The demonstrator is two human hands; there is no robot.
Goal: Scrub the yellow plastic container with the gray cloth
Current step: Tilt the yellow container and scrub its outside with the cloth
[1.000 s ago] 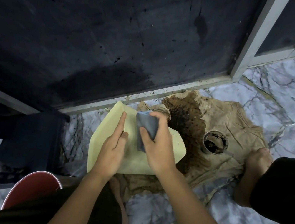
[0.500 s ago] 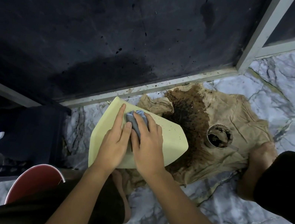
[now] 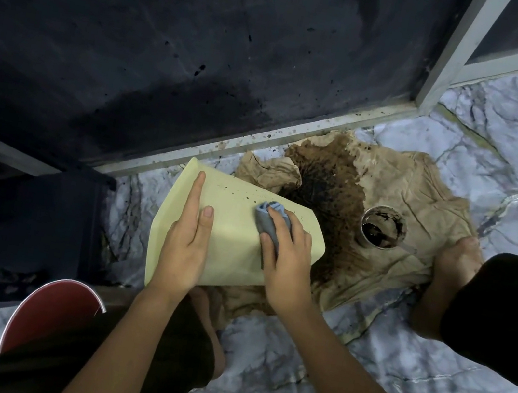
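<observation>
1. The right hand (image 3: 288, 256) with the gray cloth (image 3: 271, 224) has slid right, away from the left hand (image 3: 186, 246), across the yellow plastic container (image 3: 232, 243).
2. The cloth, lifted clear a second ago, now presses flat near the container's right edge.

Dirty cup (image 3: 382, 229) just beyond container (image 3: 235, 226); floor (image 3: 360, 361) free.

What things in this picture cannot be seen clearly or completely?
Head view only:
- The yellow container: its inside faces away, and the left hand and right hand cover part.
- The gray cloth: mostly under the right hand.
- The red bucket: hidden partly by the leg.
</observation>
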